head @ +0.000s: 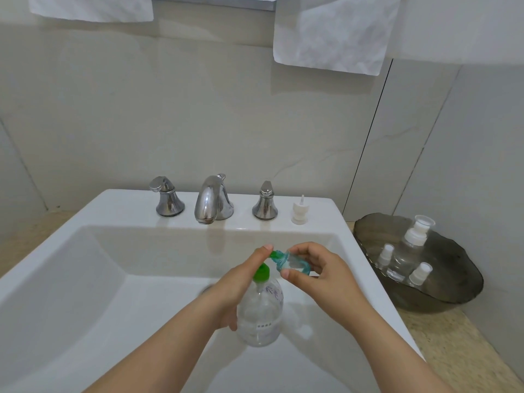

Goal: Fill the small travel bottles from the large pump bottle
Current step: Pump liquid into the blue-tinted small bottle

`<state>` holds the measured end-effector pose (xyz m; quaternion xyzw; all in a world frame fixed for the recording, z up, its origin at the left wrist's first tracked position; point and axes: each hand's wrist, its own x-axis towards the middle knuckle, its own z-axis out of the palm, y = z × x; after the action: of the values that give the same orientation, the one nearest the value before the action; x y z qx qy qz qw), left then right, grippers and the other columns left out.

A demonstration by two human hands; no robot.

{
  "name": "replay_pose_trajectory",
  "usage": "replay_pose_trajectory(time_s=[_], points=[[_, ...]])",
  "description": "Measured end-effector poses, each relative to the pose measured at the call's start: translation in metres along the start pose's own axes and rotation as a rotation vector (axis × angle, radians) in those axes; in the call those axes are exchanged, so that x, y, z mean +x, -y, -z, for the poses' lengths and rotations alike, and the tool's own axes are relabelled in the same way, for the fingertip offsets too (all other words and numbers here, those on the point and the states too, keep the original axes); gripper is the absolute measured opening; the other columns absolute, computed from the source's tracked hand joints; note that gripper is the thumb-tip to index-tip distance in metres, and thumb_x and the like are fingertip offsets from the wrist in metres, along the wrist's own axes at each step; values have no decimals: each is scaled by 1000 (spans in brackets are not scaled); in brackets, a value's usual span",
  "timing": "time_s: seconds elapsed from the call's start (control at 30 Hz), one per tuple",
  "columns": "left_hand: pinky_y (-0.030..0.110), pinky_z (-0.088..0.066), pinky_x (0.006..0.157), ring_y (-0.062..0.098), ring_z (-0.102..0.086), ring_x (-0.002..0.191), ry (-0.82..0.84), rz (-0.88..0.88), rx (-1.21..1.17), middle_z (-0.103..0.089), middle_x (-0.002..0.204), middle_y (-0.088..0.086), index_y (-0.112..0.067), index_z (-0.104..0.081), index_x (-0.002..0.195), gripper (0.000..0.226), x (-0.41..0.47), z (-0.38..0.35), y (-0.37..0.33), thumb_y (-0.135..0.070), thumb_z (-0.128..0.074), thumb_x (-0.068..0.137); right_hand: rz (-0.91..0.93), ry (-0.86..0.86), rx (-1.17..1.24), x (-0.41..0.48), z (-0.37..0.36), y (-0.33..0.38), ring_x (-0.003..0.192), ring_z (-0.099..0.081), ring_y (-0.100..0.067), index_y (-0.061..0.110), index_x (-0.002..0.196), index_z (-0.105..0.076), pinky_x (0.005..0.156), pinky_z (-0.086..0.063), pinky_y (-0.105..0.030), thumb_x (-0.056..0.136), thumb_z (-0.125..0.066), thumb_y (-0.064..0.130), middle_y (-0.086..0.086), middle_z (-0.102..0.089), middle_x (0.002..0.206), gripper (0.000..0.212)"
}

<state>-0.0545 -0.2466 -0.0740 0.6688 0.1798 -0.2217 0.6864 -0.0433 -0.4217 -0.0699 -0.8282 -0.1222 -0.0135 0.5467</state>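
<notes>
- Pump bottle [261, 313]: clear, held over the sink [113, 202] basin, right of its centre. Long axis near upright, base toward the sink's front edge. Green pump [261, 272] on top, spout pointing back and right.
- Small bottle [295, 263]: clear with blue-green tint, just right of the spout. It lies near level, long axis left to right, mouth to the left against the spout tip. Cannot tell whether the tip is inside the mouth.
- Left hand [241, 282]: fingers curled round the pump bottle's left side. One digit is stretched up past the pump, its tip beside the spout.
- Right hand [320, 276]: pinches the small bottle, thumb under it, other fingers bent over its top and far end.
- Writing: small white label [264, 325] low on the pump bottle, characters too small to read. Faint purple leaf print above it.
- Sink's back ledge: chrome faucet [211, 199] at the middle, a handle on each side. White spray cap [299, 211] stands upright near the ledge's right corner.
- Counter right of the sink: dark bowl [442, 293] holding a larger clear bottle [415, 236] with a white cap, and two small white-capped sprayers, all upright.
- Wall above: white towels [331, 35] hang down.
</notes>
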Motion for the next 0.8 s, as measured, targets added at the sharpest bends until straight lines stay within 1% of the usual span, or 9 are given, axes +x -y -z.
replay_pose_trajectory(time_s=[0.13,0.23,0.3,0.37,0.43,0.53,0.67,0.7,0.8], points=[[72,-18,112,36,-29,148,-7,-6,-2,-40,157,0,-39,-48,146,77,0,0,-1,-78,-53,80,-1,2,0,0,0,0,94,-64,-1,28,98,-65,77,-52,-16,77,-81,22,13,-70,101,27],[73,-23,111,36,-34,144,-27,-9,-1,-45,152,0,-37,-54,140,73,0,1,-1,-75,-60,79,-7,13,7,0,0,0,94,-64,2,28,98,-65,75,-50,-12,77,-81,22,14,-69,102,27],[73,-28,109,38,-42,137,-30,-13,22,-50,147,2,-35,-58,135,84,0,1,-2,-77,-66,63,-14,17,11,-1,0,1,93,-63,2,28,99,-65,76,-51,-13,77,-81,22,14,-69,102,28],[73,-32,106,38,-48,131,-29,-18,40,-55,141,3,-34,-63,129,93,-1,1,-2,-77,-65,47,-14,18,10,-1,0,1,91,-64,2,27,98,-65,75,-50,-12,77,-81,20,13,-69,102,27],[73,-34,104,40,-49,131,-34,-29,41,-57,140,4,-34,-67,124,94,1,1,-2,-76,-65,40,-8,22,10,-2,1,1,88,-63,5,25,98,-65,72,-48,-8,77,-81,16,11,-69,100,27],[73,-33,103,42,-48,133,-32,-37,33,-58,142,6,-32,-71,119,89,2,0,-1,-73,-68,41,-8,34,-37,-1,0,-1,87,-61,9,25,98,-65,71,-44,-4,77,-81,16,12,-68,99,28],[71,-35,101,42,-51,131,-33,-53,39,-60,139,7,-30,-72,117,77,2,1,1,-70,-66,53,-13,33,-64,-1,1,-3,90,-61,7,27,98,-65,74,-45,-6,76,-81,18,13,-68,100,28],[71,-34,102,42,-50,131,-32,-56,40,-59,140,7,-29,-72,118,77,3,1,1,-70,-66,53,-13,31,-69,-1,1,-3,91,-62,5,28,97,-65,75,-45,-7,76,-81,19,13,-68,100,28],[74,-33,104,43,-47,134,-32,-41,44,-57,142,6,-31,-70,122,90,3,1,2,-75,-67,43,-8,26,-77,-1,0,-3,93,-63,3,30,96,-65,77,-47,-9,76,-82,21,14,-68,101,28]])
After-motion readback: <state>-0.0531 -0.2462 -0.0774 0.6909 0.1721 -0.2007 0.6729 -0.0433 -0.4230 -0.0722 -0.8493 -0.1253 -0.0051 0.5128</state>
